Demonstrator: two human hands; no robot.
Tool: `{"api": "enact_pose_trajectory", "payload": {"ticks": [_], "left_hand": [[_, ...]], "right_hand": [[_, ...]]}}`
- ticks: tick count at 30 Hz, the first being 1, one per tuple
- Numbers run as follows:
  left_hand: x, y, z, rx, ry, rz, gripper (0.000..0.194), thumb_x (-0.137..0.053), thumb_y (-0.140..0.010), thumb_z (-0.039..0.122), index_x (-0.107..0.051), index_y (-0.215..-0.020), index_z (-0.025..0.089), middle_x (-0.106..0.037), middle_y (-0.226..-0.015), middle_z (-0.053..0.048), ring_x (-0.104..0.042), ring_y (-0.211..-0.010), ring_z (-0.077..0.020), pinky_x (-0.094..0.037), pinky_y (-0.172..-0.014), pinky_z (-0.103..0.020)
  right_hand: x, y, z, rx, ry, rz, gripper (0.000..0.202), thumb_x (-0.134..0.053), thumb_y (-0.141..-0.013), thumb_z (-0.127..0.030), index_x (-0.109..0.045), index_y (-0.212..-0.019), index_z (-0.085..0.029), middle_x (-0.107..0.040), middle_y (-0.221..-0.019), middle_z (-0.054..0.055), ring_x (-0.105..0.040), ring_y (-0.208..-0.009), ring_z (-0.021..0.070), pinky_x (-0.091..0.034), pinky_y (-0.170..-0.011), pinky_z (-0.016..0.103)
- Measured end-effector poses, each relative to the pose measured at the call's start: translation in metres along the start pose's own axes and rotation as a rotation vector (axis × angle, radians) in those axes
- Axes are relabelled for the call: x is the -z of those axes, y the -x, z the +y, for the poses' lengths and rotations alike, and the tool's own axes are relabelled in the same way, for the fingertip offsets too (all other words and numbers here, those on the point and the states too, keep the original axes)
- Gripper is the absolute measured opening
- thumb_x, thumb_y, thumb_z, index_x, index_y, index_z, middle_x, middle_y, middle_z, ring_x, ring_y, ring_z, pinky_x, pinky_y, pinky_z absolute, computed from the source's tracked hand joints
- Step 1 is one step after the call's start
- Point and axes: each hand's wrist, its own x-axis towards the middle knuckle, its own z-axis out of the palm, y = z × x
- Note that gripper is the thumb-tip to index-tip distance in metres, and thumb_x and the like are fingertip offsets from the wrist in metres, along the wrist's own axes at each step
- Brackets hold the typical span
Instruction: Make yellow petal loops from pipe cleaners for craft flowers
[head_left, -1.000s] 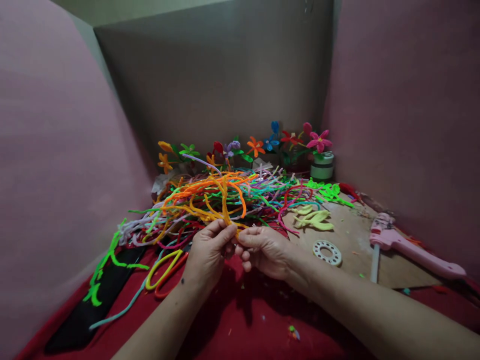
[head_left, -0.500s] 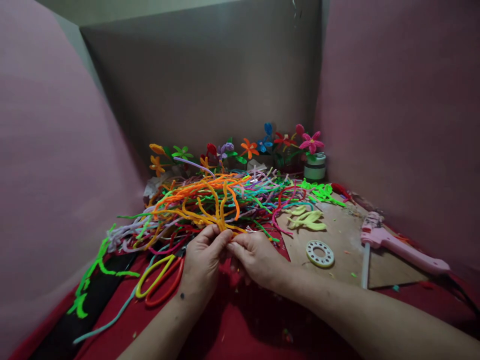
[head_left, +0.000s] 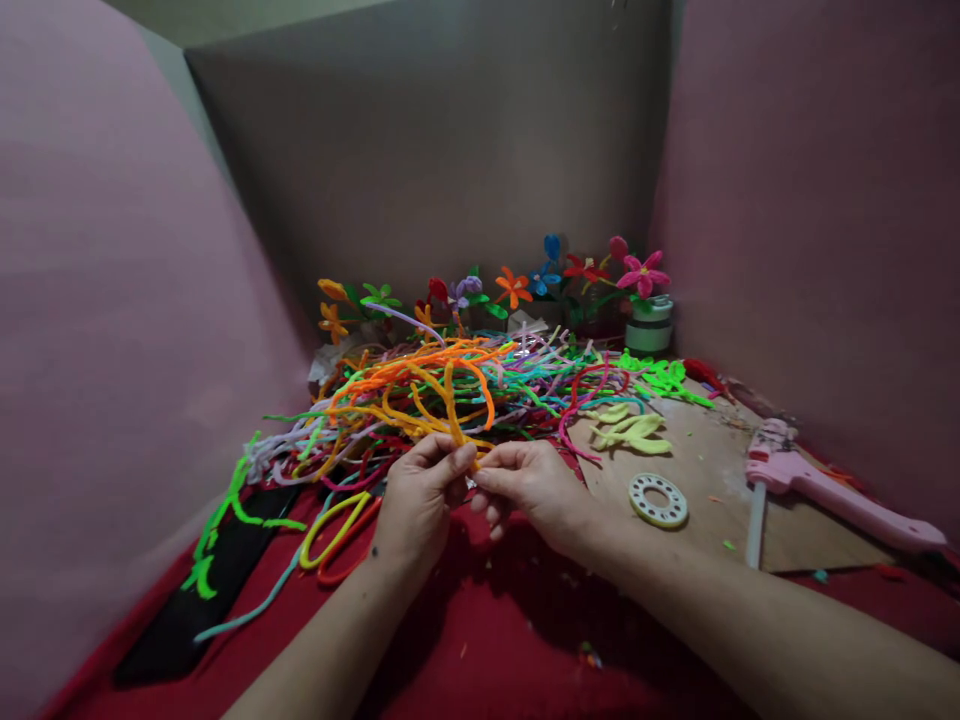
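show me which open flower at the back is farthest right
The pink flower, just above the pale green jar; the red flower beside it sits further left.

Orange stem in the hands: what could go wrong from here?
The orange stem, pinched by the left hand and right hand, might snag on the pile just beyond.
The left wrist is beside the scissors and could knock their handles.
The right forearm passes close to the ring and may nudge it.
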Motion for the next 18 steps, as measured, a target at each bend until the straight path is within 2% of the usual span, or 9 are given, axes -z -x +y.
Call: {"api": "enact_pose_trajectory", "payload": {"ticks": [5,10,14,18], "left_hand": [[-0.003,-0.001,0.0,-0.06,-0.005,0.027,0.025,-0.074,-0.063,0.021,-0.049,-0.064,0.015,-0.044,-0.047,0.009,-0.036,-0.04,-0.0023,-0.027,-0.041,-0.015],[-0.004,-0.002,-0.001,-0.039,0.054,0.043,0.028,-0.075,-0.061,0.023,-0.048,-0.063,0.016,-0.037,-0.043,0.01,-0.031,-0.037,-0.002,-0.022,-0.038,-0.015],[-0.004,-0.001,-0.002,-0.008,0.1,0.03,0.03,-0.077,-0.059,0.024,-0.048,-0.064,0.016,-0.04,-0.046,0.01,-0.035,-0.038,-0.0026,-0.027,-0.038,-0.015],[-0.005,0.0,-0.002,0.025,0.074,0.016,0.028,-0.076,-0.059,0.024,-0.05,-0.064,0.016,-0.044,-0.049,0.008,-0.042,-0.041,-0.0046,-0.037,-0.043,-0.017]], "right_hand": [[-0.003,0.003,0.001,-0.02,0.081,0.056,0.018,-0.057,-0.071,-0.029,-0.05,-0.062,-0.015,-0.057,-0.048,-0.002,-0.047,-0.033,0.0075,-0.041,-0.031,0.02],[-0.005,0.004,-0.001,0.008,0.091,0.02,0.018,-0.056,-0.073,-0.031,-0.051,-0.066,-0.015,-0.059,-0.053,0.0,-0.05,-0.038,0.0083,-0.043,-0.038,0.022],[0.0,0.002,-0.002,0.066,0.066,-0.022,0.019,-0.059,-0.071,-0.031,-0.057,-0.065,-0.013,-0.06,-0.058,0.001,-0.052,-0.048,0.009,-0.043,-0.051,0.024],[0.007,-0.001,0.003,0.101,0.053,-0.01,0.019,-0.063,-0.066,-0.025,-0.056,-0.053,-0.013,-0.051,-0.051,-0.002,-0.042,-0.048,0.007,-0.032,-0.051,0.024]]}}
